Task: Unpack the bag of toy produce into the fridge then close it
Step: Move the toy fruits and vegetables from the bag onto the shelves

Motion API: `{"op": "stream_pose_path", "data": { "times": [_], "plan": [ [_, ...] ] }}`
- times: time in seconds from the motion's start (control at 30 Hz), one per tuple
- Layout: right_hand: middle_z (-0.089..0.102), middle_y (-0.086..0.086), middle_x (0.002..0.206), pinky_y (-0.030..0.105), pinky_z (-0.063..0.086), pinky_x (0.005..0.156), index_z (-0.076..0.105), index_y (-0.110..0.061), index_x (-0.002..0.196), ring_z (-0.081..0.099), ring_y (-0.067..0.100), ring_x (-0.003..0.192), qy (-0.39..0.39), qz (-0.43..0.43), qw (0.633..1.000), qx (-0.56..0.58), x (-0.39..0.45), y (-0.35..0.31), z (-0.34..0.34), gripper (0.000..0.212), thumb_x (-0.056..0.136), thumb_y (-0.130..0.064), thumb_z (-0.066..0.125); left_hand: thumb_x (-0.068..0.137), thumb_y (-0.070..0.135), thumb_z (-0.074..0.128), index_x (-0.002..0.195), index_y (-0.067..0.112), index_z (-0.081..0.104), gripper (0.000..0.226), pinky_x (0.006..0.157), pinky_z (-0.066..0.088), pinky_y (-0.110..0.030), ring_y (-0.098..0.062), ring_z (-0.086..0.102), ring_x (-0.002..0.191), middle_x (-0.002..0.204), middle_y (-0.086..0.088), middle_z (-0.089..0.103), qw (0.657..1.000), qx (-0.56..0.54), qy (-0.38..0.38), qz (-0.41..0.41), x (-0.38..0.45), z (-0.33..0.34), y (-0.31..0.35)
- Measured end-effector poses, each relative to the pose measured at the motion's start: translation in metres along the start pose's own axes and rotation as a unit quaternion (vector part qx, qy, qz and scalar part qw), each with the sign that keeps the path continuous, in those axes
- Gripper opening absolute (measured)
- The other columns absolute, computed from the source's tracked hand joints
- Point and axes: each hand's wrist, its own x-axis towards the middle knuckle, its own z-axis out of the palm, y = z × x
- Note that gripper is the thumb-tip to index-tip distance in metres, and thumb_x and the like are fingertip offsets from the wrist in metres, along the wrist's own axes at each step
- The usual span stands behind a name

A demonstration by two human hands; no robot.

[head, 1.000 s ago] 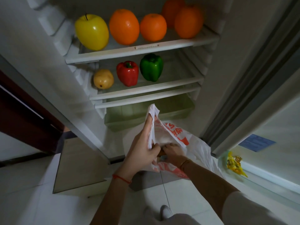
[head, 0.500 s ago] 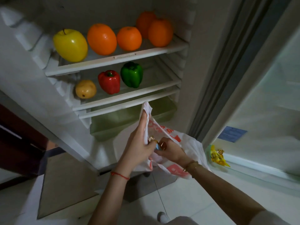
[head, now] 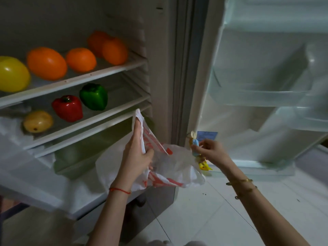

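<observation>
Before the open fridge: a person is standing over pale glossy floor tiles (head: pixel 221 219), both bare forearms reaching forward.
Left hand: the left hand (head: pixel 137 153) is closing around the gathered upper edge of the bag, thumb pressing the film against the fingers.
Bag: the bag (head: pixel 174 167) is hanging limp and crumpled below that grip, thin white plastic film with orange-red printing, sagging in front of the fridge's lower edge.
Right hand: the right hand (head: pixel 211 149) is pinching a small wrapped piece (head: pixel 195 144) between thumb and fingertips, just right of the bag; the piece is showing a pale blue body and a twisted, crinkled cream end pointing up. What it is cannot be told.
Wrists: a thin red string (head: pixel 119 190) is circling the left wrist, a slim gold bangle (head: pixel 239 181) the right.
Top shelf: a smooth, shiny yellow apple (head: pixel 12 74) and four rounded oranges (head: pixel 47 63) are sitting on the flat white shelf (head: pixel 99 73).
Middle shelf: a glossy, lobed red pepper (head: pixel 68 108), a green pepper (head: pixel 94 96) and a dull yellow-brown potato (head: pixel 38 121) are lying well apart from the bag.
Drawer: a translucent greenish crisper drawer (head: pixel 78 157) is sitting below the shelves.
Door: the fridge door (head: pixel 266 77) is standing wide at the right, its clear moulded plastic bins looking blurred; a small yellow packet (head: pixel 204 166) is lying at its lowest ledge.
</observation>
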Motion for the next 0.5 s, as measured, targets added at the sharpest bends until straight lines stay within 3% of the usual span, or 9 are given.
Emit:
{"op": "stream_pose_path", "data": {
  "times": [0.1, 0.17, 0.27, 0.37, 0.5],
  "plan": [
    [0.064, 0.005, 0.058, 0.031, 0.045, 0.059, 0.062, -0.011, 0.068, 0.056, 0.017, 0.055, 0.003, 0.054, 0.991, -0.12, 0.006, 0.024, -0.019, 0.035, 0.076, -0.042, 0.077, 0.088, 0.005, 0.065, 0.149, 0.046, -0.013, 0.107, 0.095, 0.05, -0.033, -0.024, 0.048, 0.131, 0.156, -0.002, 0.032, 1.0, 0.002, -0.002, 0.003, -0.002, 0.005, 0.005],
    [0.066, 0.004, 0.063, 0.029, 0.043, 0.06, 0.066, -0.011, 0.07, 0.056, 0.016, 0.06, 0.0, 0.085, 0.984, -0.154, 0.009, 0.032, -0.025, 0.032, 0.077, -0.04, 0.078, 0.087, 0.005, 0.066, 0.147, 0.047, -0.014, 0.108, 0.099, 0.049, -0.037, -0.025, 0.046, 0.133, 0.157, -0.002, 0.031, 1.0, 0.003, -0.001, 0.007, -0.003, 0.006, 0.006],
    [0.061, 0.002, 0.057, 0.026, 0.044, 0.06, 0.07, -0.009, 0.067, 0.052, 0.013, 0.055, -0.011, 0.133, 0.988, -0.082, 0.015, 0.047, -0.034, 0.027, 0.078, -0.033, 0.078, 0.087, 0.006, 0.066, 0.141, 0.053, -0.016, 0.109, 0.102, 0.047, -0.038, -0.023, 0.044, 0.135, 0.157, 0.0, 0.029, 1.0, -0.003, -0.002, 0.004, -0.007, 0.006, 0.007],
    [0.064, 0.009, 0.062, 0.031, 0.047, 0.071, 0.075, 0.003, 0.076, 0.055, 0.018, 0.059, 0.034, 0.176, 0.984, -0.011, 0.024, 0.064, -0.038, 0.031, 0.079, -0.028, 0.078, 0.088, 0.006, 0.065, 0.143, 0.052, -0.016, 0.109, 0.1, 0.047, -0.034, -0.022, 0.043, 0.135, 0.157, 0.0, 0.028, 1.0, -0.003, 0.0, -0.005, -0.009, 0.005, 0.005],
    [0.072, 0.015, 0.072, 0.032, 0.05, 0.071, 0.076, 0.003, 0.078, 0.061, 0.021, 0.066, 0.046, 0.194, 0.979, -0.05, 0.03, 0.075, -0.021, 0.036, 0.079, -0.033, 0.077, 0.088, 0.003, 0.064, 0.145, 0.052, -0.016, 0.11, 0.1, 0.045, -0.031, -0.021, 0.042, 0.136, 0.158, 0.002, 0.027, 1.0, 0.0, 0.006, -0.009, -0.012, 0.005, 0.002]
  ]
}}
